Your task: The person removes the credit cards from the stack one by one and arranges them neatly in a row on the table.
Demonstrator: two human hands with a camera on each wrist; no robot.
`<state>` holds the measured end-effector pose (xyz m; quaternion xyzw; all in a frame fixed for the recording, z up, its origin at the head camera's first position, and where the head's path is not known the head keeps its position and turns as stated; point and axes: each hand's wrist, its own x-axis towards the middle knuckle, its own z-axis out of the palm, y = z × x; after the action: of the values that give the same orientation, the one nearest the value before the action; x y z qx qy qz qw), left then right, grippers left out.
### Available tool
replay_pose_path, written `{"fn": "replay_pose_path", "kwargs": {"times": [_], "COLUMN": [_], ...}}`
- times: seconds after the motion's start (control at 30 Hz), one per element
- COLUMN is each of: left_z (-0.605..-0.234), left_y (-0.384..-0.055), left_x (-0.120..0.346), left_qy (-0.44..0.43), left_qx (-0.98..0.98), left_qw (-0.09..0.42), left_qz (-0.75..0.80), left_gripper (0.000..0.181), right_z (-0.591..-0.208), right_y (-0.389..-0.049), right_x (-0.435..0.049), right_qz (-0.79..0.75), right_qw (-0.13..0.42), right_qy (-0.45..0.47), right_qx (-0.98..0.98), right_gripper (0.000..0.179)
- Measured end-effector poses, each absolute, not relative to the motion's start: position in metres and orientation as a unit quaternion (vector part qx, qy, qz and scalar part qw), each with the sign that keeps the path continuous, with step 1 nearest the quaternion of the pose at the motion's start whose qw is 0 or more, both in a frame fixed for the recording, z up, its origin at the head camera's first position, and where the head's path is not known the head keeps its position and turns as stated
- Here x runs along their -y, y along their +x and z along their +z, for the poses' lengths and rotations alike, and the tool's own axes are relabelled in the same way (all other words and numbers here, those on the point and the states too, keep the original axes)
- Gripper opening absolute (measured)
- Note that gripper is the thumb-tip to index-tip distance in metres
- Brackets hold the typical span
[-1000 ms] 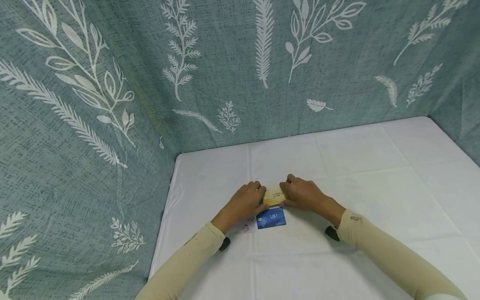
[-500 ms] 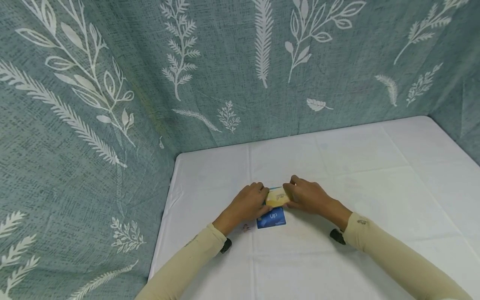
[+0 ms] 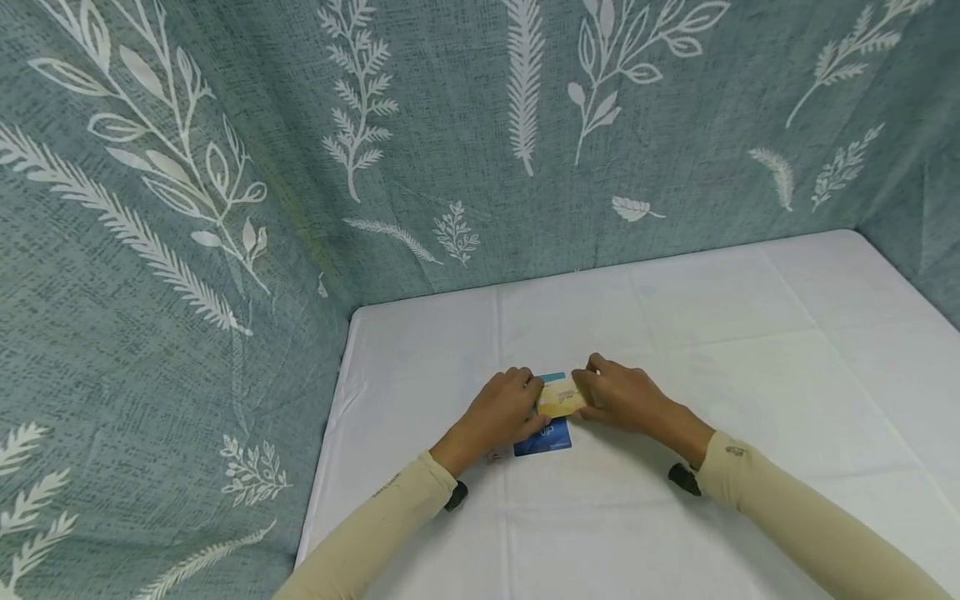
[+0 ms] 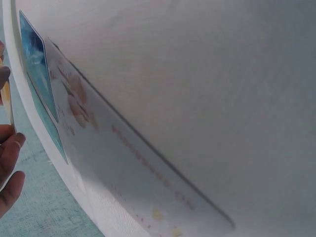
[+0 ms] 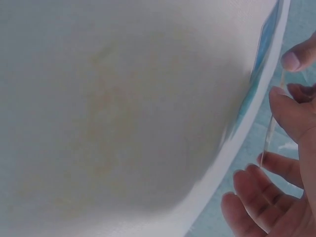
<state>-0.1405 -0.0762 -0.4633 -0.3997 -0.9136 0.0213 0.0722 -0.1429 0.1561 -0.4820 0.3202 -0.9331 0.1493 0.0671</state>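
Observation:
A yellow card (image 3: 564, 397) is held up between both hands, just over the white-covered table. My left hand (image 3: 501, 410) pinches its left end with thumb and fingers. At the opposite end, my right hand (image 3: 626, 396) grips it between thumb and fingertips. Seen edge-on in the right wrist view, the card (image 5: 269, 132) is a thin strip between the fingers. Under and nearer than it lies a blue card marked VIP (image 3: 543, 440), its upper part covered. A teal-blue card (image 3: 552, 377) shows partly behind the yellow one.
A white card with reddish print (image 4: 128, 143) lies flat beside the blue card (image 4: 38, 61) in the left wrist view; the left forearm partly hides it from the head. Green leaf-patterned curtains (image 3: 480, 150) stand behind and left of the white tabletop (image 3: 615, 542).
Both hands have shifted a little to the right with the yellow card. More of the teal-blue card behind has come into view, and more of the VIP card is covered.

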Motion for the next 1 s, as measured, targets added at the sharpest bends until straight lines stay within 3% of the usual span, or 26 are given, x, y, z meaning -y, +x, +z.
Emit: {"fn": "replay_pose_path", "kwargs": {"times": [1.0], "left_z": [-0.464], "left_y": [-0.130], "left_x": [0.062], "left_qy": [-0.413], "left_qx": [0.905], "left_qw": [0.099], "left_qz": [0.003], "left_gripper": [0.049], "right_z": [-0.477], "right_y": [-0.126], "right_x": [-0.175], "right_qz": [0.156], "right_qw": [0.081], "right_qy": [0.307], "right_qx": [0.935], "right_gripper": [0.057]}}
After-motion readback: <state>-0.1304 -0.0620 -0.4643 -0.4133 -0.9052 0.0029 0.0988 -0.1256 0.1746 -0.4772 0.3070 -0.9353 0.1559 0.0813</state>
